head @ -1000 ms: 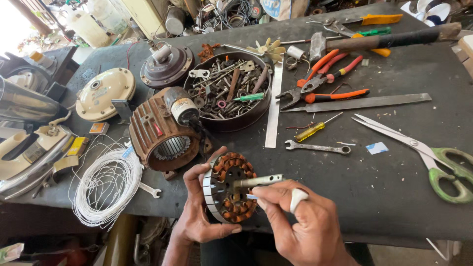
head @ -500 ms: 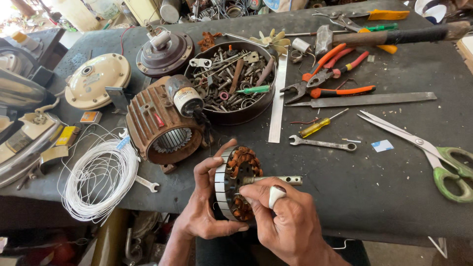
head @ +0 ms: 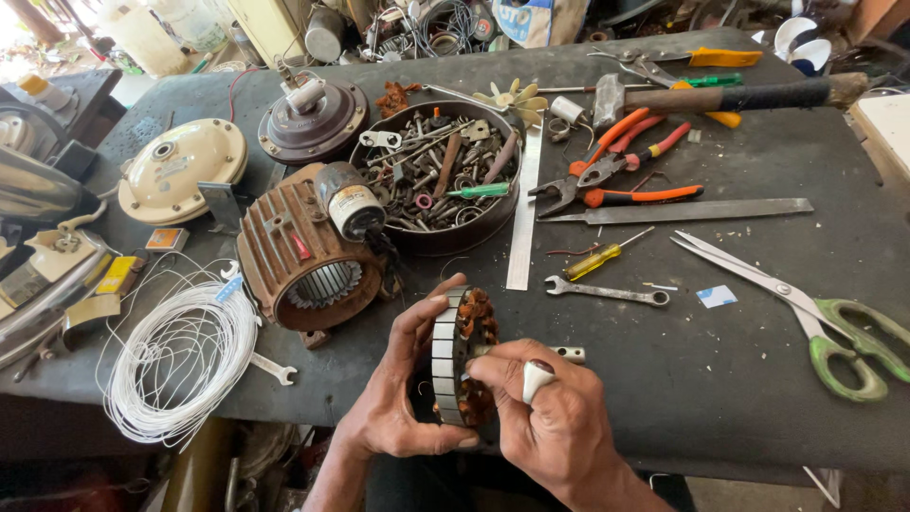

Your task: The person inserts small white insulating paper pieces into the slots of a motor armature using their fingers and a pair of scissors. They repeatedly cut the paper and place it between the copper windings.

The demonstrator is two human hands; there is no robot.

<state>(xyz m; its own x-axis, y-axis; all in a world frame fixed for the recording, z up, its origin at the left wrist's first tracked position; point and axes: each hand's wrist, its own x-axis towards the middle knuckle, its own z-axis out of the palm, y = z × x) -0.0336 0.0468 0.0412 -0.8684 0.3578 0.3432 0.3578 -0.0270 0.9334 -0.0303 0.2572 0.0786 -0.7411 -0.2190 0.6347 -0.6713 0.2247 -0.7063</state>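
Note:
My left hand (head: 403,393) grips a round motor stator (head: 453,356) by its silver laminated rim, turned almost edge-on, copper windings showing on its right face. My right hand (head: 550,417), thumb wrapped in white tape, presses against the windings and holds a thin metal tool (head: 567,354) that pokes out to the right. Both hands are at the near edge of the dark table (head: 720,379).
A rusty ribbed motor housing (head: 303,256) lies just beyond my left hand, a white wire coil (head: 171,360) to its left. A bowl of screws and scrap (head: 436,180), spanner (head: 607,292), yellow screwdriver (head: 592,261), steel ruler (head: 523,223), pliers (head: 616,166), file, hammer and green-handled scissors (head: 815,322) fill the table.
The stator has been turned from facing me to nearly edge-on. My right hand has closed in over its windings, and the view has moved slightly nearer.

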